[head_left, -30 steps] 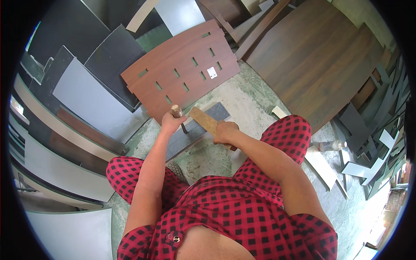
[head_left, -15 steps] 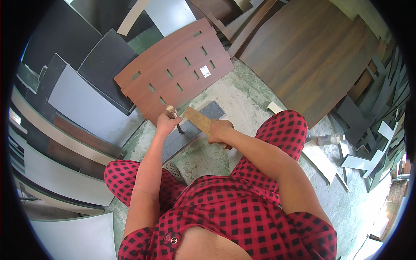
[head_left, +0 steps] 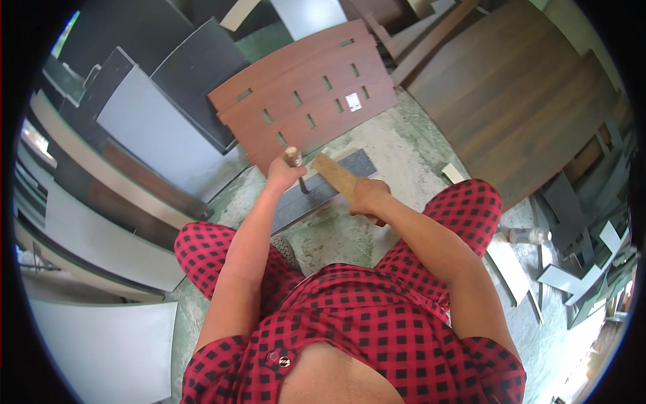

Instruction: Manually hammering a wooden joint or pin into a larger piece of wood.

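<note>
On the floor (head_left: 330, 237) before you lies a grey board (head_left: 321, 192); your left hand (head_left: 284, 174) wraps its fingers round a chisel (head_left: 293, 157) slanting onto it, your right hand (head_left: 370, 195) grips a wooden bat (head_left: 334, 176). Work seems under way; what's finished or left, you can't tell.

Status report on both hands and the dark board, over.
Left hand gripping chisel-like tool, tip down at dark board. Right hand holding wooden bat. Slotted brown panel just beyond.

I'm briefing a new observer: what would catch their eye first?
Probably the red and black checked clothing filling the lower centre. Mid-picture, the left hand holds a wooden-handled dark metal tool over a dark-grey board; the right hand grips a flat brown wooden bar. A slotted reddish-brown panel stands beyond.
</note>
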A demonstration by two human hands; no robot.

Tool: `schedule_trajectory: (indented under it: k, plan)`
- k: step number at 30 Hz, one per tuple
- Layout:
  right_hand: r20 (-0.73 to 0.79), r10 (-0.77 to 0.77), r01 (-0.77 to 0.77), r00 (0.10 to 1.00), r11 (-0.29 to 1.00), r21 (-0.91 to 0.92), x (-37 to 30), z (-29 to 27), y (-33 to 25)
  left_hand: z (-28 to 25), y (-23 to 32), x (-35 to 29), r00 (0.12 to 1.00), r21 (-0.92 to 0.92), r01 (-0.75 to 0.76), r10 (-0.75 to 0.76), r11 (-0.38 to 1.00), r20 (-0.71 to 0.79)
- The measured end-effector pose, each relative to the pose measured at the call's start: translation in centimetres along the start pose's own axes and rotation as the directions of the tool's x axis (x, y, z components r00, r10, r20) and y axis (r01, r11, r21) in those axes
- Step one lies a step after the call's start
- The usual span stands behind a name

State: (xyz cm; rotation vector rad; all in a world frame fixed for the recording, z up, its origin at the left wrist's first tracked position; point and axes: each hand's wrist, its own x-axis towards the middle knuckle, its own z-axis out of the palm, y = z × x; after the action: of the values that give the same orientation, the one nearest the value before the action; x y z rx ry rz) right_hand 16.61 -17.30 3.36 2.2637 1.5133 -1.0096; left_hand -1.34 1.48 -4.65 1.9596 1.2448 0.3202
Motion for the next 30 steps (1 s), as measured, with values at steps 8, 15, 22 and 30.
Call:
schedule_trajectory:
  k: [8,15,22,30]
  plan:
    - [0.015,0.023,-0.023,1.000,0.999,-0.035,0.0,-0.1,0.0,-0.6,2.9,-1.1,0.989,-0.030,0.105,-0.101,0.994,0.104]
    - [0.011,0.065,-0.064,0.998,0.996,-0.068,0.7,0.1,0.5,-0.8,2.8,-1.0,0.974,-0.055,0.165,-0.154,0.985,0.167]
    - [-0.068,0.105,-0.110,0.992,0.992,-0.067,1.2,0.6,0.8,-0.8,3.3,-1.6,0.991,-0.017,0.025,-0.023,1.000,0.131]
    - [-0.033,0.083,-0.085,0.996,0.994,-0.073,1.1,0.4,0.6,-0.6,2.2,-1.1,0.996,-0.036,0.032,-0.029,0.999,0.085]
